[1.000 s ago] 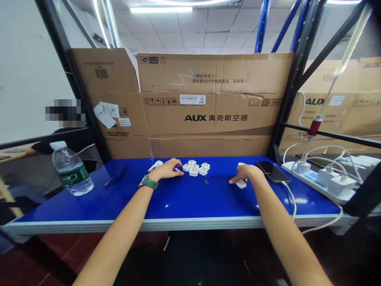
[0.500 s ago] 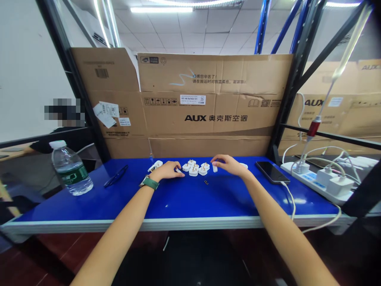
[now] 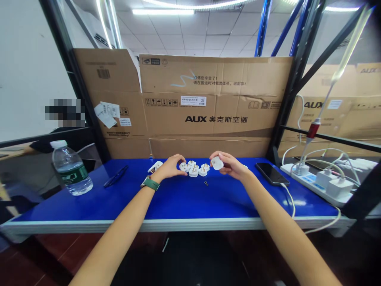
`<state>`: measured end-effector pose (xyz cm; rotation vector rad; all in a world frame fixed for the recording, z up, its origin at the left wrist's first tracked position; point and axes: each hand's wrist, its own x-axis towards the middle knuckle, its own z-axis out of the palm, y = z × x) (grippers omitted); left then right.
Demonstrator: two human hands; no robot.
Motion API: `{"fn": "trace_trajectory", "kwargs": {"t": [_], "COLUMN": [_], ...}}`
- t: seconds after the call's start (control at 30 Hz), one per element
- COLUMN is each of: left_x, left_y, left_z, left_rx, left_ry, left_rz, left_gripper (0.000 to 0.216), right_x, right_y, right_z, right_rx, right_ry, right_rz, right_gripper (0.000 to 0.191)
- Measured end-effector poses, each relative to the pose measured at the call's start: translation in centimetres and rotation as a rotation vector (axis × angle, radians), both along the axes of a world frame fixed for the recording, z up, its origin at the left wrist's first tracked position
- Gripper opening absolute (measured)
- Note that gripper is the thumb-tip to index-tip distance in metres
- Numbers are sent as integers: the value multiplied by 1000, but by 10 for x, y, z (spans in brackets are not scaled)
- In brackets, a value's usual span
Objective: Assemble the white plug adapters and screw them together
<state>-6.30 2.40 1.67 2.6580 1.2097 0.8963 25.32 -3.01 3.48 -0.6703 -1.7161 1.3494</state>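
Wrapped round the edge of a small white plug piece (image 3: 183, 167), my left hand (image 3: 169, 167) has thumb and fingers on either side of it. This piece sits at the left side of a cluster of white plug parts with brass pins (image 3: 194, 171). Lifted just right of the cluster, a white plug cover (image 3: 217, 163) is pinched in my right hand (image 3: 231, 165), its broad face towards me. A few small dark metal bits (image 3: 206, 183) lie in front of the cluster. Behind my left hand is another white plug part (image 3: 156, 165).
On the blue tabletop (image 3: 181, 202) stand a water bottle (image 3: 73, 171) and dark glasses (image 3: 116, 176) at the left. A phone (image 3: 271, 173) on a cable and a white power strip (image 3: 315, 184) lie at the right. Cardboard (image 3: 214, 139) walls the back. A person sits beyond at far left.
My right hand has picked up the white plug cover and turned its face towards me. My left hand has moved slightly right and up, its fingers now round a plug piece.
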Motion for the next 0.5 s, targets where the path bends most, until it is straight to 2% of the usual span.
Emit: {"fn": "trace_trajectory", "kwargs": {"t": [0.13,0.3,0.37,0.5], "left_x": [6,17,23,37], "left_y": [-8,-16,-18,-20], "left_z": [6,3,0,-6], "left_rx": [-37,-212,-253,-211], "left_ry": [-59,-107,-123,-160], "left_rz": [-91,-248,-298,-319], "left_gripper": [52,54,56,62], "right_x": [-4,-19,-26,-39], "right_y": [5,11,11,11], "right_z": [-5,-14,-18,-26], "right_rx": [77,393,480,560], "right_ry": [-61,-186,-233,-250], "right_rz": [-19,-261,-285,-296], "right_gripper": [50,47,45,43]}}
